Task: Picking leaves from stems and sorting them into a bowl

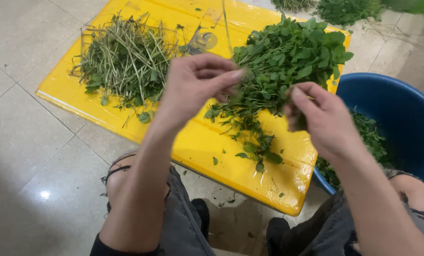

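My left hand (pixel 195 83) is raised over the yellow board (pixel 197 142), its thumb and fingers pinched on a sprig of leafy green herb. My right hand (pixel 318 116) is closed around the lower part of the same bunch of herb (pixel 250 102), which hangs between both hands. Behind them a large heap of leafy herbs (pixel 297 50) lies on the board's right side. A pile of stripped stems (pixel 124 57) lies on the board's left side.
A blue tub (pixel 401 109) with picked leaves (pixel 370 137) stands at the right, next to the board. More greens (pixel 347 9) lie on the tiled floor (pixel 27 142) at the top. My knees in torn grey jeans are at the bottom.
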